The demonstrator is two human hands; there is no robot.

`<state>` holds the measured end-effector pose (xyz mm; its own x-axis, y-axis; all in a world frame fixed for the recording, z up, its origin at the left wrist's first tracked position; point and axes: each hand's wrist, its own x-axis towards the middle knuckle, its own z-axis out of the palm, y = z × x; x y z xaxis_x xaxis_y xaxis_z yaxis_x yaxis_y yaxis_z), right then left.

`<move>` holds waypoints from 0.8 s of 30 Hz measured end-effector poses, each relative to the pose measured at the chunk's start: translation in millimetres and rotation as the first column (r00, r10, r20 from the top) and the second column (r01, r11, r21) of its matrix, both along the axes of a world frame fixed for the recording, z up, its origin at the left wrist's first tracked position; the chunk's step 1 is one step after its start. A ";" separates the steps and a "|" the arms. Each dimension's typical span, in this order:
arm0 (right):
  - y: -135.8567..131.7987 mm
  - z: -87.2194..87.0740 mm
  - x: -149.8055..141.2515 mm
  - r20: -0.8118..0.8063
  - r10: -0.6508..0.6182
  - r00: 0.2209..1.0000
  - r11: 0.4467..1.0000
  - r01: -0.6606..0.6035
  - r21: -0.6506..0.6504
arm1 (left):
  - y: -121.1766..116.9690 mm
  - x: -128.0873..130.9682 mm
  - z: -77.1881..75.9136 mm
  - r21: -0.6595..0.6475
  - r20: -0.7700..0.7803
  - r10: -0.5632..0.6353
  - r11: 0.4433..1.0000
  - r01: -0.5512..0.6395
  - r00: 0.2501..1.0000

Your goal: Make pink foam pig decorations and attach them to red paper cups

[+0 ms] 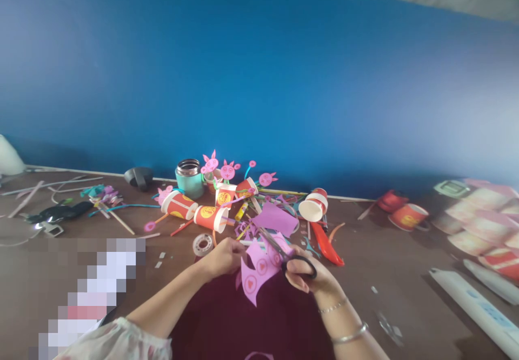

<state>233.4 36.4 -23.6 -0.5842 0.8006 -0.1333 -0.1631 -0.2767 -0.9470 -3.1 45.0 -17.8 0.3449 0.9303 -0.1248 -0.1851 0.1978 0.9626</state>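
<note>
The pink sheet [251,294] with circled drawings hangs between your hands. Your left hand [224,259] has its fingers pinched on its left side; your right hand [318,279] has its fingers curled around the scissors' [279,253] black handles. Beyond, a tape roll [195,246] and red paper cups [178,205] lie on the worktop [385,252].

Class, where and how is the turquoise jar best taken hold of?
Probably around the jar's body, coming from the left: it stands upright with an open top, while pink cutouts crowd its right and a red cup lies in front.
</note>
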 end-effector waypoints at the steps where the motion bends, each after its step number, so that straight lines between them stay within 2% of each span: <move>1: 0.5 -1.2 1.1 -0.010 -0.003 1.000 1.000 0.003 -0.010 | 0.1 0.6 -1.0 0.004 -0.014 -0.010 1.000 0.010 1.000; 4: 1.3 0.3 2.4 0.001 0.014 1.000 1.000 -0.014 -0.024 | 0.8 2.1 1.1 0.022 -0.046 -0.005 1.000 0.006 0.999; 6: 1.5 5.4 1.5 0.063 0.061 0.996 0.998 -0.060 -0.013 | 0.6 1.9 6.9 0.030 -0.049 0.028 0.999 -0.026 0.998; 8: 1.4 10.9 -0.2 0.131 0.121 0.984 0.993 -0.118 -0.027 | -0.9 1.0 14.5 0.018 -0.028 0.007 1.000 -0.007 1.000; 12: 0.9 13.7 -3.7 0.182 0.201 0.963 0.978 -0.188 -0.086 | -4.7 -0.7 24.7 0.063 0.019 -0.228 0.972 0.226 0.974; 14: 0.8 10.4 -4.7 0.168 0.195 0.966 0.980 -0.184 -0.080 | -4.7 -1.0 23.1 0.065 0.020 -0.284 0.957 0.283 0.959; 16: 1.6 6.7 -5.7 0.115 0.139 0.984 0.990 -0.134 -0.050 | -3.0 -1.2 17.9 -0.002 0.026 -0.236 0.972 0.236 0.971; 19: 5.2 5.3 -9.6 -0.049 -0.054 0.997 0.998 0.055 0.011 | 1.1 -1.0 10.2 -0.091 0.107 -0.035 0.995 0.045 0.994; 22: 9.0 9.1 -19.1 -0.176 -0.283 0.943 0.957 0.291 0.018 | 2.6 1.6 8.5 -0.127 0.212 0.169 0.981 -0.144 0.963; 24: 9.6 11.6 -28.0 -0.166 -0.368 0.915 0.925 0.378 0.034 | 1.0 5.0 9.7 -0.132 0.232 0.226 0.971 -0.200 0.946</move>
